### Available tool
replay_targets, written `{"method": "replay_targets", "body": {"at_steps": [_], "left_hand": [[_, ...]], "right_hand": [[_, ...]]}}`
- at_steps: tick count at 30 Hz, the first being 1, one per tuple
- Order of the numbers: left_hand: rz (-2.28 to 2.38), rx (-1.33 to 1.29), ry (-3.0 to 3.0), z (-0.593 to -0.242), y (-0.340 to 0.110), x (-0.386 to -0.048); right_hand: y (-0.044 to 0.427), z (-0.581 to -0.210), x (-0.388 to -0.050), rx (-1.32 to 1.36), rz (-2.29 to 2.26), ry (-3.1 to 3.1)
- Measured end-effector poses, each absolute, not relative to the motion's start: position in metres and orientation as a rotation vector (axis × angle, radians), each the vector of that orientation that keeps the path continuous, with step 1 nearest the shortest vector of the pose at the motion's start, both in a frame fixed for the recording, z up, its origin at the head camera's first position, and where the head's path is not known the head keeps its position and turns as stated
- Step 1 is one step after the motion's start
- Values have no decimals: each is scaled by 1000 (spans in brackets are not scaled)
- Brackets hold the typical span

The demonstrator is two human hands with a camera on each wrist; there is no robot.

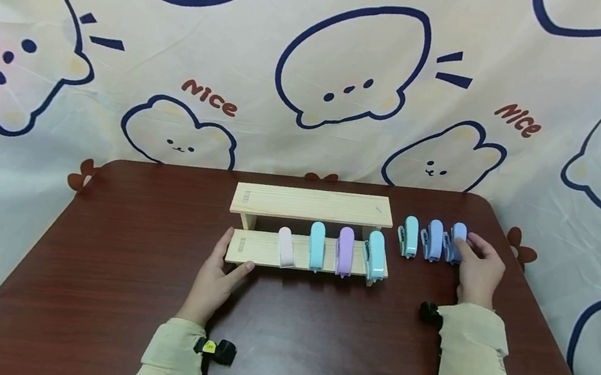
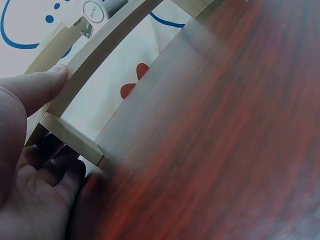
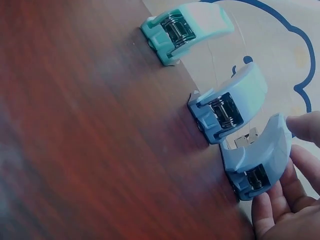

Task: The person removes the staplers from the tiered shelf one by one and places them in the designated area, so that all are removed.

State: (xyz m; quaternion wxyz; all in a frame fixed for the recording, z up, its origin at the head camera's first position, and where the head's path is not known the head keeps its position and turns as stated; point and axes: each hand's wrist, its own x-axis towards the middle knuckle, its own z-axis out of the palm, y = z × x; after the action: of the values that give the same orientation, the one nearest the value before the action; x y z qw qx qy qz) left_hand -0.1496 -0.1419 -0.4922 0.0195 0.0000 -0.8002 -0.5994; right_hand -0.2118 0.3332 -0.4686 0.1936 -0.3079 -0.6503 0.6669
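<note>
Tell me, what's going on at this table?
A person is handling small staplers beside a stepped wooden rack. Their left hand grips the rack's left end, while the right hand holds the rightmost blue stapler. Another blue stapler and a teal stapler stand just left of it on the table. Four more sit on the lower step: white, light blue, purple and light blue.

Blue stapler (image 1: 458, 232), rightmost in row of three. Pale wooden rack (image 1: 312, 204), two-tiered, four staplers (image 1: 345, 250) along lower tier.
</note>
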Motion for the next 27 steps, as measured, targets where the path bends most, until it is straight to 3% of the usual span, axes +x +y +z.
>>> {"method": "replay_targets", "body": {"at_steps": [27], "left_hand": [[-1851, 4, -2479, -491, -141, -149]], "right_hand": [[314, -476, -183, -812, 1849, -1673]]}}
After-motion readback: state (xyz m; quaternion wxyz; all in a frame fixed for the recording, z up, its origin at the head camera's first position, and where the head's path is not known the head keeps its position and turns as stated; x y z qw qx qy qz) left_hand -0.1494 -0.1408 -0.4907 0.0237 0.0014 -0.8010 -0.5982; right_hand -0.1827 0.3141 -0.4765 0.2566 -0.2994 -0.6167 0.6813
